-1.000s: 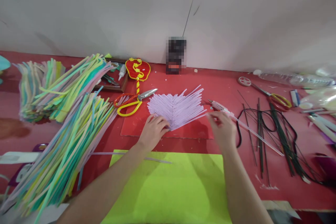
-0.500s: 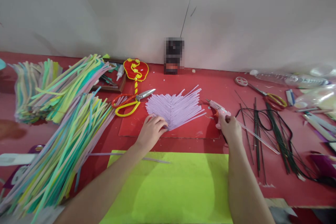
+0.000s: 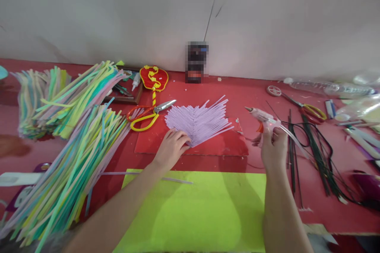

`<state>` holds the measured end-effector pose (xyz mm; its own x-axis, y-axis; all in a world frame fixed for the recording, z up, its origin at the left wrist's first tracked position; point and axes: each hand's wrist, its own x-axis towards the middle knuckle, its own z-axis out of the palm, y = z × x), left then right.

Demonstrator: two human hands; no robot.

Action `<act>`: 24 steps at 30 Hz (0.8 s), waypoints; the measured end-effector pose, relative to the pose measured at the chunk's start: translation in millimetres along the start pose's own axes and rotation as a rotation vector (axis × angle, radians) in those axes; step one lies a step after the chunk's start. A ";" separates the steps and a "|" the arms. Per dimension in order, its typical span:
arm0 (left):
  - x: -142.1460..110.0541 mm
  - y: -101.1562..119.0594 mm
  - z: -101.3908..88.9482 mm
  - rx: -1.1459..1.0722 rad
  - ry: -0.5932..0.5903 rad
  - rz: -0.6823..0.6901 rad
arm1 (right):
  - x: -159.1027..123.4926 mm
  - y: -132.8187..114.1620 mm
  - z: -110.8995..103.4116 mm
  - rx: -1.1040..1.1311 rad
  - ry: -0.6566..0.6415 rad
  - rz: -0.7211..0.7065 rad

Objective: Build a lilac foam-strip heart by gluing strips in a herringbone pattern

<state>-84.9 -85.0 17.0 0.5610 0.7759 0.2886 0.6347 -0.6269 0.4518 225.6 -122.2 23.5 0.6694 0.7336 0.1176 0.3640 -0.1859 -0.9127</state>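
A lilac leaf-shaped piece made of rows of fuzzy pipe cleaners lies on a red board. My left hand is at its lower tip, thumb and fingers closed on the end of the piece. To the right, my right hand grips a pale pink glue gun, its nozzle pointing left and apart from the piece. A clear glue stick sticks out of the gun's back. Left of the piece lie scissors with red and yellow handles.
Bundles of pastel pipe cleaners cover the left side. A yellow-green sheet lies in front, with a single lilac pipe cleaner across it. Dark wires, more scissors and a plastic bottle are at right.
My right hand has moved to the right with the glue gun, farther from the lilac piece. My left hand has stayed at the lower tip.
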 end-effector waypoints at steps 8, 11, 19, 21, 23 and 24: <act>-0.7 -2.6 3.9 -0.026 0.008 0.004 | -71.3 -15.9 12.4 -0.392 -0.085 -0.037; -1.5 -2.5 7.2 -0.038 0.002 0.001 | -91.2 -17.2 21.7 -0.452 -0.154 0.025; -1.6 -2.2 7.9 -0.099 0.002 -0.015 | -106.5 -9.0 37.9 -0.578 -0.163 0.036; -1.6 -2.5 7.7 -0.118 0.000 -0.018 | -107.8 -7.8 39.6 -0.582 -0.190 0.018; -1.3 -3.3 7.9 -0.150 0.005 -0.022 | -109.0 -7.2 40.8 -0.584 -0.204 0.005; -0.9 -4.0 8.0 -0.172 0.008 -0.029 | -109.6 -7.0 41.2 -0.587 -0.205 -0.002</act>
<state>-83.7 -83.7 8.2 0.5390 0.7943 0.2802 0.5496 -0.5837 0.5976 123.0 -174.4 0.9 0.5512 0.8343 -0.0117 0.6996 -0.4698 -0.5384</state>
